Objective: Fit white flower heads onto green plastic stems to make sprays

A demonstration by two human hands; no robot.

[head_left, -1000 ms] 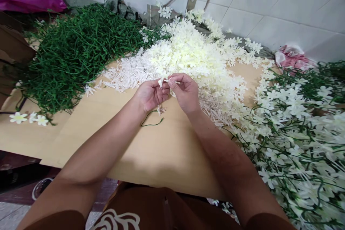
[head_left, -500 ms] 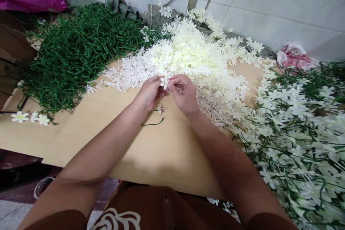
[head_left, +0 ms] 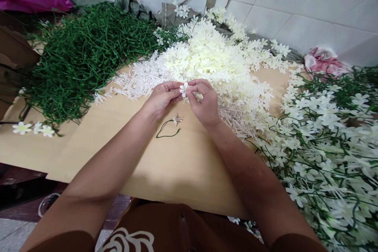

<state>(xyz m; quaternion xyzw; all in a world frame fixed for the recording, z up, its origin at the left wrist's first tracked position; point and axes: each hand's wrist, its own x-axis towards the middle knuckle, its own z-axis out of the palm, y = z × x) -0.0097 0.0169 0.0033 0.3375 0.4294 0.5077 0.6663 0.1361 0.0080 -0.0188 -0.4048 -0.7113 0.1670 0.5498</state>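
The small white flower is at the near edge of the petal heap, raised between both hands. The left hand pinches its left side with thumb and forefinger; the right hand pinches close to its right side, fingertips pressed together, other fingers curled. What lies behind the petals is hidden, so I cannot tell how the centre sits.

A light grip near the middle, rather than on the thin petal tips, would probably avoid creases; steady opposing pressure should hold it straight.

Nearer than the petal heap, a green stem and a stringy white piece lie on the brown board. Left of the heap are white strands, with green stems beyond; to its right, stemmed flowers.
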